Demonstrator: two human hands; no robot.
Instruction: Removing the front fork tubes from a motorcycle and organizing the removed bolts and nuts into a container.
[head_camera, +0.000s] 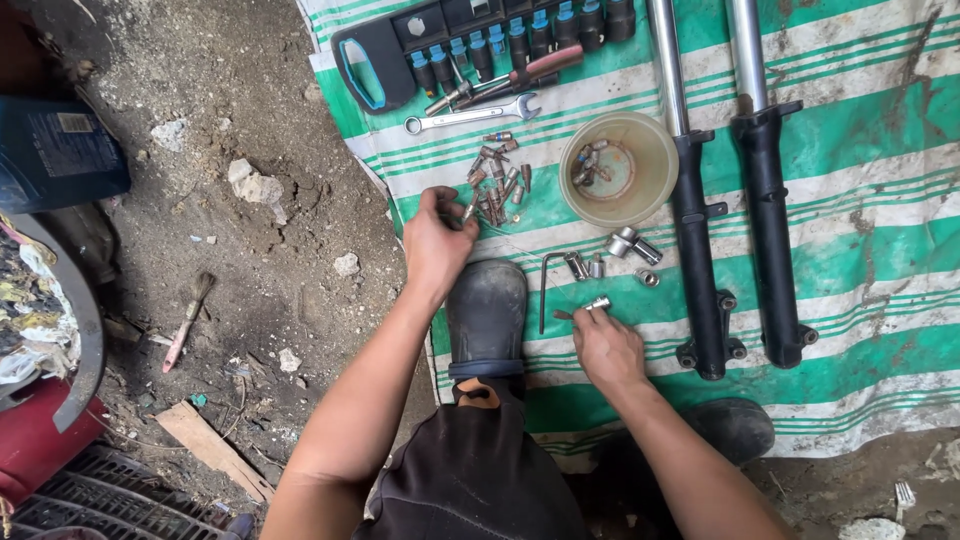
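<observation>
- We squat over a green-and-white striped tarp (860, 190) spread on bare dirt ground (250, 120), stained with mud.
- Two motorcycle fork legs (700, 200) lie side by side on the right part of the tarp, chrome tubes pointing away from us and black lowers towards us.
- A black socket set case (470, 30) with blue-banded sockets sits at the far edge of the tarp; a red-handled tool (520, 72) and a combination wrench (472, 116) lie just in front of it.
- Our black rubber boot (487, 315) rests on the tarp between our two arms.
- A round beige plastic bowl (655, 160) stands just left of the fork legs, with a few small metal parts inside.
- Our left hand (435, 240) reaches into a scattered pile of rusty bolts (497, 178), fingertips pinched on one at the pile's near edge.
- Our right hand (605, 345) grips a small shiny metal socket (598, 303) between thumb and fingers, low over the tarp and near the boot.
- A bent hex key (545, 285) lies between the boot and the right hand, and a few loose sockets (625, 248) lie just beyond it, below the bowl.
- A small brush (188, 322) lies on the dirt, well left of the tarp.
</observation>
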